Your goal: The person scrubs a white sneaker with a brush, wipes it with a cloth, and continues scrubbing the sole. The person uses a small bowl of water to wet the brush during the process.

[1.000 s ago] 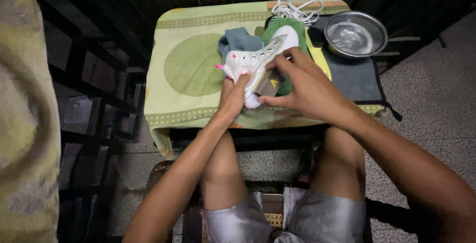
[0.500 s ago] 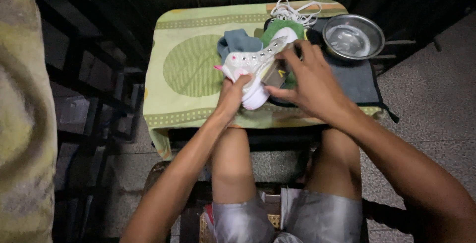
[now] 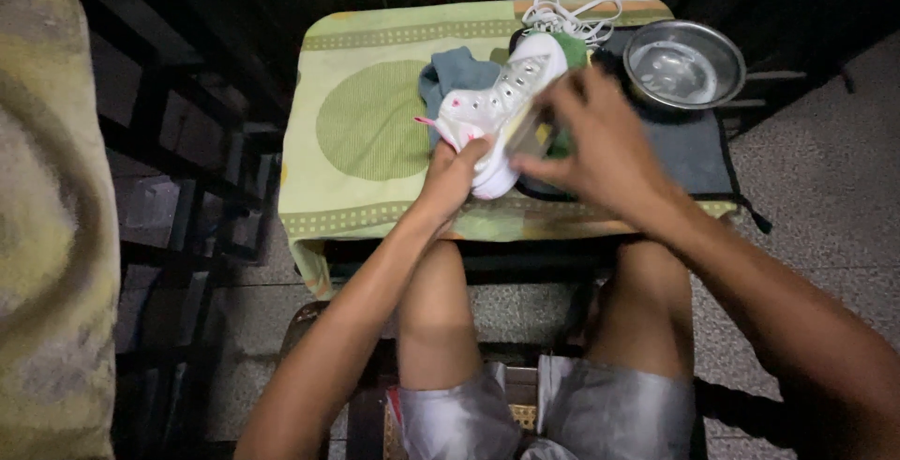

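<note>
You are holding the small white high-top shoe with pink trim (image 3: 497, 108) down on the green patterned cloth covering the little table (image 3: 375, 122), and the work is looking to be somewhere in its middle. Your left hand (image 3: 457, 171) is gripping the heel end, fingers curling closed around the back of the shoe and keeping it lying on its side. Your right hand (image 3: 600, 146) is pressing against the sole side, pinching something small and dull-coloured (image 3: 532, 134); it is too blurred to tell what it is, though your fingers are closing narrowly around it.

What is looking done: the bunch of white shoelaces (image 3: 567, 17) is lying apart at the table's far edge, so the shoe is sitting unlaced with its eyelets bare. The round steel bowl with water in it (image 3: 684, 64) is standing just beside the shoe on the dark mat (image 3: 689, 146). What is looking left, as I judge it: the shoe is not yet laced.

The shoe itself is appearing mostly clean and bright white on its upper, with 1 row of eyelets showing and pink accents near the heel tab. It is resting partly on a crumpled blue-grey cloth (image 3: 455, 71), with something green (image 3: 570, 47) lying under its toe.
</note>
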